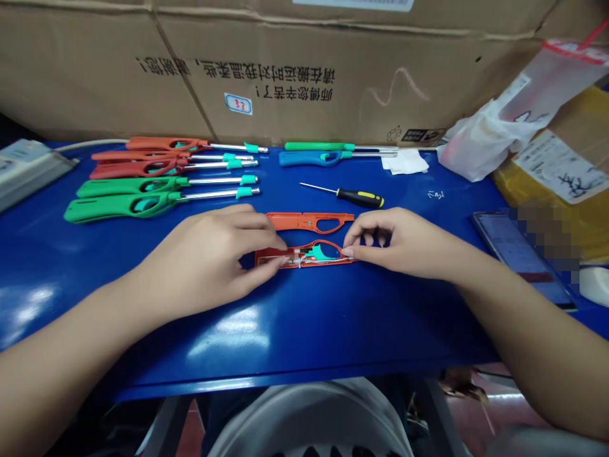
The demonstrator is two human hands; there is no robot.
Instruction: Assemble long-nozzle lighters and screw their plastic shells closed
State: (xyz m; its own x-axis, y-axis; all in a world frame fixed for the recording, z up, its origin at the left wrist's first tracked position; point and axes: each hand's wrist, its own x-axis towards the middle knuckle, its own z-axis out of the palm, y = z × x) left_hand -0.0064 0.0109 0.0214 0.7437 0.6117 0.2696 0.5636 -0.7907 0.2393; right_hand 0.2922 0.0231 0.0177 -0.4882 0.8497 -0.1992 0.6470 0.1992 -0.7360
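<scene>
On the blue table lies an opened orange lighter half (333, 261), a long utility lighter's shell with a teal trigger (320, 254) and inner parts showing. My left hand (223, 251) covers its left end, thumb and fingertips closed on it. At the other end, my right hand (387, 240) pinches the tip of the shell between thumb and forefinger; a thin wire runs towards these fingers. Just behind it rests the matching orange shell half (297, 221), with nobody touching it. Farther back is a black and yellow screwdriver (364, 197).
Several assembled green lighters (128, 205) and red ones lie at the back left. A blue lighter (314, 158) and a green one lie by white paper (404, 161). Small screws (435, 195), a phone (523, 257) and a bagged cup (533, 101) are right. A cardboard box (295, 70) stands behind.
</scene>
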